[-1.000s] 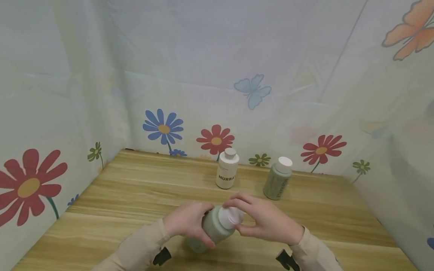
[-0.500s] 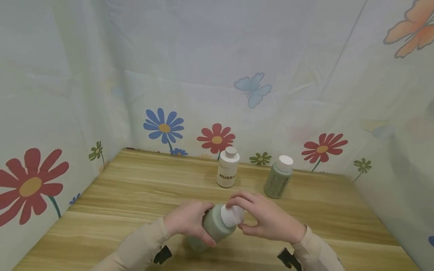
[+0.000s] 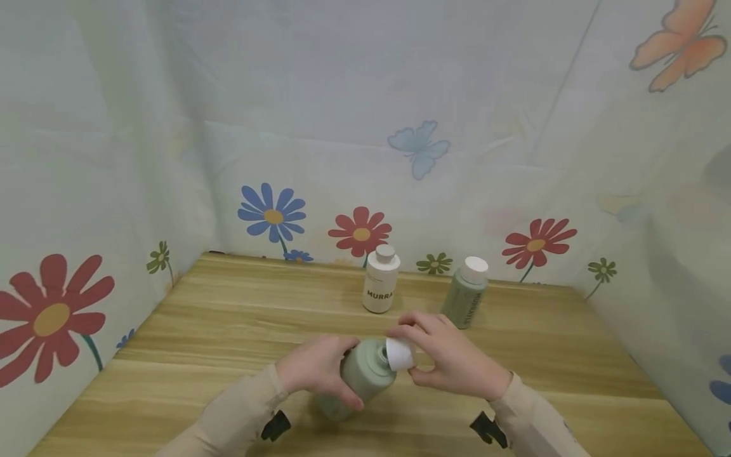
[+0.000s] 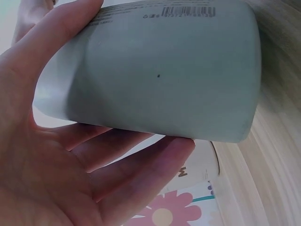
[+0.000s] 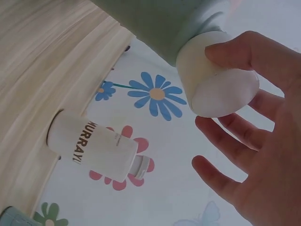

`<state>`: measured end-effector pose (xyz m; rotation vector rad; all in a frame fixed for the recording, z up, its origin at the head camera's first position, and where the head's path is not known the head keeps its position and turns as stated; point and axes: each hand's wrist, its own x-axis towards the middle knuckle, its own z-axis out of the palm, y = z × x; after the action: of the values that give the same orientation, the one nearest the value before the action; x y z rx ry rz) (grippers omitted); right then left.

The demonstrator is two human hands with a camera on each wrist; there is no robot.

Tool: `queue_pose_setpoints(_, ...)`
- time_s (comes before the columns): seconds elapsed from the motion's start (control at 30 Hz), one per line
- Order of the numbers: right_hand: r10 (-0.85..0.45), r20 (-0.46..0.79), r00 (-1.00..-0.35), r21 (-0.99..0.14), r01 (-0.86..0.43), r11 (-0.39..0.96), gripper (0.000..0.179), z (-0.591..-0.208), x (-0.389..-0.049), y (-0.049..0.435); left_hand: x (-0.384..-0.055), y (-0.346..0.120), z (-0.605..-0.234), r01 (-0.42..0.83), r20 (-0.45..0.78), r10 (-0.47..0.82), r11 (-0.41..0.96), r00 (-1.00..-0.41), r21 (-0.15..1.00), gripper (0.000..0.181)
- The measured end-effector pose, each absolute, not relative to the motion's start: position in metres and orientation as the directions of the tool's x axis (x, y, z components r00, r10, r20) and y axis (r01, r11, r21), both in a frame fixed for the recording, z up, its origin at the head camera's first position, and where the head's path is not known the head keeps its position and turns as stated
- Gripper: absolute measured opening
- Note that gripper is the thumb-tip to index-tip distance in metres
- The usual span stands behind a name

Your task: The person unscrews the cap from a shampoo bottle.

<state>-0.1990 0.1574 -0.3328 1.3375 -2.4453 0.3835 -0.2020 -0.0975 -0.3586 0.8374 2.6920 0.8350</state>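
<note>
My left hand [image 3: 317, 368] grips a pale green bottle [image 3: 367, 373] round its body, tilted with its top toward the right. In the left wrist view, the thumb lies on one side of the bottle [image 4: 164, 75] and the fingers on the other; a barcode shows on its label. My right hand [image 3: 451, 360] pinches a white cap [image 3: 401, 354] between thumb and fingers. The cap sits askew at the mouth, and part of the bottle's neck shows beside it in the head view. The right wrist view shows the same cap [image 5: 221, 92] close to the bottle's shoulder.
Behind the hands, a white bottle [image 3: 380, 282] with a grey-white cap stands upright on the wooden table [image 3: 257, 304]. To its right is another green bottle [image 3: 465, 298] with a white cap, partly behind my right hand. A flower-printed curtain [image 3: 314, 114] encloses the table.
The white cap has come up off the bottle's neck and shifted right with my right hand, so the neck now shows. My left hand keeps its hold on the bottle.
</note>
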Motion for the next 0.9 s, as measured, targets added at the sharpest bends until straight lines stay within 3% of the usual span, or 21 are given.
queue_pose_setpoints(0.13,-0.734,0.431,-0.525,-0.145,-0.843,0.518,0.058,-0.341,-0.202,0.162,-0.202,-0.098,-0.362,0.441,-0.029,0.565,0.673,-0.825,0.593,0.069)
queue_pose_setpoints(0.4,-0.687,0.453,-0.569,-0.425,-0.815,0.394,0.061,-0.358,-0.207,0.167,-0.204,-0.108,-0.374,0.355,-0.048,0.531,0.628,-0.846,0.692,0.069)
queue_pose_setpoints(0.57,-0.66,0.46,-0.594,-0.517,-0.783,0.346,0.058,-0.36,-0.211,0.169,-0.206,-0.116,-0.378,0.36,0.033,0.491,0.59,-0.87,0.723,0.073)
queue_pose_setpoints(0.73,-0.633,0.386,-0.671,-0.634,-0.692,0.346,0.057,-0.359,-0.212,0.161,-0.207,-0.128,-0.379,0.342,0.1,0.417,0.561,-0.904,0.754,0.077)
queue_pose_setpoints(0.9,-0.654,0.309,-0.691,-0.676,-0.643,0.36,0.058,-0.357,-0.214,0.134,-0.208,-0.156,-0.379,0.319,0.098,0.38,0.579,-0.92,0.75,0.079)
